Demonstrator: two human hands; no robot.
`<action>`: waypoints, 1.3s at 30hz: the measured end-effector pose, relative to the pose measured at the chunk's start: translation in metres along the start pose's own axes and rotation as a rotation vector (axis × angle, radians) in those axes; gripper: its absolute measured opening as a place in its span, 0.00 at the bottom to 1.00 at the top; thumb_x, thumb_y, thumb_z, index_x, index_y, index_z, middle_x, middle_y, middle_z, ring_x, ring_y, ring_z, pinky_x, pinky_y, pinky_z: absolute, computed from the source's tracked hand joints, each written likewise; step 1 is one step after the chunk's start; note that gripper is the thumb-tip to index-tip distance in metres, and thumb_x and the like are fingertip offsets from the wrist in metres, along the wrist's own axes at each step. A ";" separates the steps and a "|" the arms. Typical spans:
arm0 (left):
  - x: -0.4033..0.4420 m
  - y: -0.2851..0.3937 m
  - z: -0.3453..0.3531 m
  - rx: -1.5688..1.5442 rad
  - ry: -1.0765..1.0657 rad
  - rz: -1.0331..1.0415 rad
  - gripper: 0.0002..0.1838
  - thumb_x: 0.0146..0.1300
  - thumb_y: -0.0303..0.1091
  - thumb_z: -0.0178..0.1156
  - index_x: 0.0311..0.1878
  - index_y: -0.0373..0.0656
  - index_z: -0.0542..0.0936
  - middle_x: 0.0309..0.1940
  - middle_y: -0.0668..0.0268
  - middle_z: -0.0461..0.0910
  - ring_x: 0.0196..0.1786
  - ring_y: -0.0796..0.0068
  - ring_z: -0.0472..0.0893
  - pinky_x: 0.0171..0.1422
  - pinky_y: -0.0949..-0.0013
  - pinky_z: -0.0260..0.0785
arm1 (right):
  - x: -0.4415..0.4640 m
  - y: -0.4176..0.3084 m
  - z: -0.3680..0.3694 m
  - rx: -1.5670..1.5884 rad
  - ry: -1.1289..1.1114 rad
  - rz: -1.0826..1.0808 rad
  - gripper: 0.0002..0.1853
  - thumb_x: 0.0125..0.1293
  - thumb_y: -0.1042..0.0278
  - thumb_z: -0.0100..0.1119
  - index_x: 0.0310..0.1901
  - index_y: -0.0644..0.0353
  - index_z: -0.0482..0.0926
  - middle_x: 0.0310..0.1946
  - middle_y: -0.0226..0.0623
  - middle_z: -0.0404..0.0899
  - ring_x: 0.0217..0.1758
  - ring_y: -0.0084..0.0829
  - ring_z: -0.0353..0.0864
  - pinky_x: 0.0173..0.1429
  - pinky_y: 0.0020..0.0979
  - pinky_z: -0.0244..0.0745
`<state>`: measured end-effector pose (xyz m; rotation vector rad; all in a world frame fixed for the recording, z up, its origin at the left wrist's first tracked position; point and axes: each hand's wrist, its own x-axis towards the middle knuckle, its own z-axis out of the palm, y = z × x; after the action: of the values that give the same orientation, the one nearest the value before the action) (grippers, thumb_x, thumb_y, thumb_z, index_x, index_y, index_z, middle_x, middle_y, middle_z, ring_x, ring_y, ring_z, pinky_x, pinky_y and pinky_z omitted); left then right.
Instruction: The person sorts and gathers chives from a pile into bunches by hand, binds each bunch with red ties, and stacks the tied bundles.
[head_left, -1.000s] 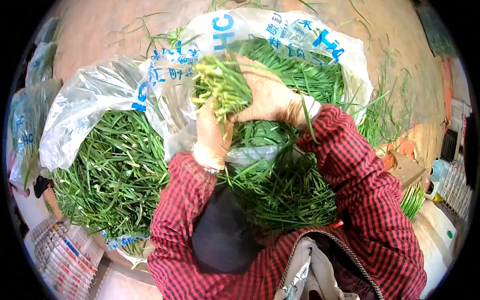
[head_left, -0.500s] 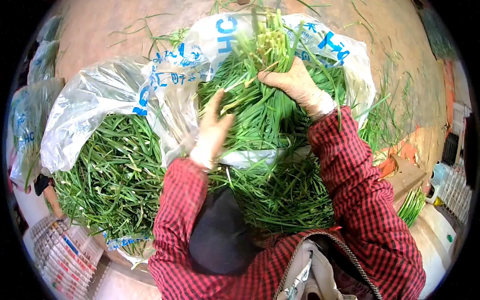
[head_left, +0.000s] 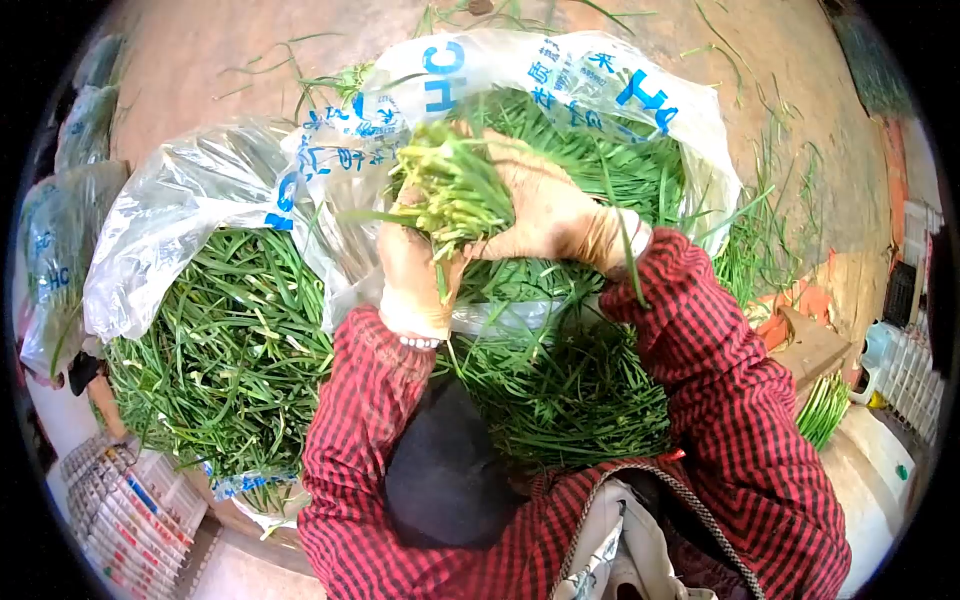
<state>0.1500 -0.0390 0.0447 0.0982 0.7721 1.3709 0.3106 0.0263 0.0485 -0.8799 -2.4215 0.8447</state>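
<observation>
A bunch of garlic chives (head_left: pixel 458 190) is held between my two hands, its pale cut ends facing up toward me. My left hand (head_left: pixel 408 272) is closed round its lower left side. From the right, my right hand (head_left: pixel 545 205) wraps the bunch, with the far fingers partly hidden. Below and behind them lies an opened clear plastic bag (head_left: pixel 500 62) with blue print, holding more green chives (head_left: pixel 640 170). Loose chives (head_left: pixel 570 395) lie in shadow nearer my body. To the left, a second clear bag (head_left: pixel 165 195) lies folded back from a heap of chives (head_left: pixel 225 350).
Filled plastic bags (head_left: pixel 50 265) stand along the left edge. White plastic baskets (head_left: pixel 135 505) are at lower left. On the right are a cardboard piece (head_left: pixel 815 350), a small bundle of chives (head_left: pixel 825 410) and a white crate (head_left: pixel 905 385). Stray leaves litter the brown floor (head_left: pixel 210 60).
My right hand has brought the bunch left and closer to me. My left hand, open and apart from it before, is now closed round it.
</observation>
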 end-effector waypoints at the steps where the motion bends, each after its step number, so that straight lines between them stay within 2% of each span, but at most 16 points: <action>1: 0.000 -0.001 0.001 -0.005 -0.070 -0.003 0.22 0.73 0.42 0.44 0.62 0.38 0.71 0.56 0.58 0.76 0.56 0.61 0.78 0.62 0.54 0.71 | 0.001 0.001 -0.006 -0.007 0.054 -0.158 0.46 0.52 0.48 0.72 0.69 0.61 0.62 0.63 0.40 0.71 0.72 0.29 0.61 0.78 0.33 0.49; 2: -0.003 0.002 0.015 0.040 -0.001 0.028 0.23 0.72 0.44 0.46 0.62 0.38 0.70 0.58 0.59 0.75 0.56 0.63 0.78 0.61 0.56 0.72 | 0.003 0.006 -0.006 -0.010 0.052 -0.156 0.46 0.52 0.48 0.72 0.69 0.61 0.62 0.63 0.40 0.71 0.72 0.29 0.61 0.78 0.33 0.49; 4: -0.004 0.002 0.025 0.112 -0.039 0.186 0.26 0.72 0.48 0.47 0.63 0.38 0.69 0.57 0.60 0.75 0.56 0.64 0.78 0.61 0.59 0.72 | 0.007 0.010 -0.002 0.455 -0.041 0.042 0.45 0.55 0.42 0.63 0.69 0.59 0.61 0.67 0.49 0.63 0.71 0.44 0.62 0.73 0.35 0.58; 6: -0.003 0.005 0.033 0.143 -0.025 0.259 0.29 0.71 0.52 0.49 0.65 0.39 0.67 0.56 0.61 0.75 0.57 0.66 0.77 0.61 0.63 0.71 | 0.012 -0.003 -0.015 0.404 -0.030 0.200 0.46 0.51 0.44 0.66 0.67 0.62 0.61 0.62 0.50 0.69 0.66 0.45 0.67 0.70 0.35 0.63; 8: 0.010 0.008 0.026 -0.049 0.046 0.097 0.31 0.71 0.54 0.48 0.67 0.40 0.64 0.57 0.61 0.74 0.61 0.67 0.74 0.66 0.63 0.66 | 0.011 0.006 -0.011 0.437 0.004 0.519 0.45 0.49 0.47 0.66 0.66 0.63 0.63 0.55 0.49 0.75 0.60 0.42 0.74 0.67 0.34 0.68; 9: 0.011 0.007 0.027 0.118 -0.003 0.161 0.32 0.74 0.55 0.41 0.71 0.42 0.61 0.64 0.58 0.68 0.68 0.64 0.66 0.73 0.60 0.56 | 0.015 0.011 -0.008 0.422 0.094 0.476 0.43 0.47 0.52 0.68 0.65 0.62 0.64 0.51 0.46 0.78 0.53 0.40 0.78 0.63 0.34 0.72; 12: 0.018 -0.022 -0.029 1.356 -0.187 0.367 0.39 0.70 0.55 0.48 0.75 0.40 0.52 0.75 0.50 0.52 0.77 0.59 0.53 0.77 0.54 0.48 | -0.005 0.011 -0.037 0.848 0.247 0.528 0.27 0.52 0.66 0.68 0.55 0.61 0.74 0.48 0.37 0.81 0.51 0.29 0.78 0.59 0.34 0.73; 14: 0.016 -0.057 -0.087 2.132 -0.427 0.173 0.40 0.68 0.55 0.50 0.75 0.41 0.52 0.75 0.51 0.51 0.77 0.57 0.51 0.76 0.48 0.47 | -0.022 0.011 -0.059 0.805 0.402 0.563 0.20 0.57 0.65 0.67 0.51 0.60 0.77 0.48 0.35 0.82 0.50 0.27 0.79 0.57 0.34 0.74; 16: 0.015 -0.056 -0.089 2.077 -0.436 0.090 0.38 0.69 0.52 0.50 0.75 0.42 0.53 0.75 0.50 0.52 0.77 0.55 0.53 0.76 0.48 0.47 | -0.043 0.008 -0.095 0.901 0.412 0.627 0.22 0.61 0.60 0.63 0.54 0.60 0.76 0.49 0.39 0.81 0.49 0.30 0.80 0.58 0.34 0.74; 23: 0.020 -0.055 -0.088 2.078 -0.377 -0.077 0.37 0.69 0.52 0.49 0.75 0.45 0.52 0.75 0.59 0.54 0.76 0.59 0.54 0.75 0.45 0.49 | -0.148 -0.057 -0.249 1.046 0.793 0.250 0.44 0.62 0.48 0.57 0.72 0.65 0.51 0.58 0.49 0.73 0.65 0.50 0.68 0.72 0.52 0.61; 27: 0.017 -0.042 -0.084 2.026 -0.307 0.023 0.36 0.65 0.51 0.55 0.69 0.35 0.63 0.69 0.48 0.64 0.72 0.54 0.63 0.75 0.61 0.54 | -0.189 -0.103 -0.274 1.041 0.646 0.224 0.48 0.60 0.48 0.61 0.73 0.62 0.47 0.58 0.46 0.72 0.65 0.47 0.69 0.70 0.52 0.65; 28: 0.012 -0.033 -0.074 1.799 -0.178 -0.097 0.34 0.65 0.49 0.56 0.67 0.35 0.67 0.66 0.47 0.68 0.69 0.54 0.67 0.73 0.62 0.57 | -0.191 -0.114 -0.259 1.016 0.719 0.283 0.45 0.60 0.51 0.63 0.72 0.61 0.51 0.56 0.46 0.74 0.61 0.44 0.72 0.66 0.48 0.69; 30: 0.003 -0.014 -0.041 1.513 -0.049 0.000 0.34 0.64 0.51 0.59 0.66 0.35 0.69 0.64 0.49 0.71 0.67 0.55 0.71 0.72 0.62 0.59 | -0.186 -0.133 -0.227 0.965 0.832 0.375 0.39 0.59 0.54 0.65 0.68 0.60 0.60 0.53 0.44 0.77 0.56 0.38 0.77 0.60 0.42 0.75; 34: -0.082 0.028 0.106 1.107 -0.508 0.102 0.43 0.58 0.53 0.65 0.69 0.35 0.65 0.69 0.51 0.66 0.73 0.59 0.63 0.76 0.61 0.52 | -0.197 -0.149 -0.184 0.999 0.805 0.505 0.28 0.61 0.59 0.64 0.60 0.63 0.72 0.48 0.42 0.80 0.54 0.34 0.78 0.57 0.36 0.76; 37: -0.160 0.024 0.174 1.342 -0.790 0.222 0.53 0.51 0.52 0.72 0.74 0.37 0.57 0.71 0.53 0.61 0.75 0.61 0.58 0.78 0.62 0.47 | -0.191 -0.195 -0.174 0.898 0.800 0.535 0.20 0.60 0.67 0.67 0.54 0.62 0.78 0.43 0.34 0.84 0.43 0.26 0.83 0.49 0.27 0.78; 39: -0.191 -0.008 0.194 1.212 -0.886 0.376 0.58 0.46 0.51 0.76 0.74 0.38 0.54 0.72 0.52 0.59 0.75 0.58 0.57 0.78 0.61 0.46 | -0.175 -0.245 -0.172 0.838 0.816 0.478 0.21 0.59 0.66 0.68 0.54 0.61 0.78 0.46 0.32 0.82 0.47 0.25 0.80 0.52 0.28 0.75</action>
<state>0.2627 -0.1416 0.2706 1.7381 0.7121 0.8488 0.4281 -0.1758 0.3043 -1.1381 -1.0193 1.2109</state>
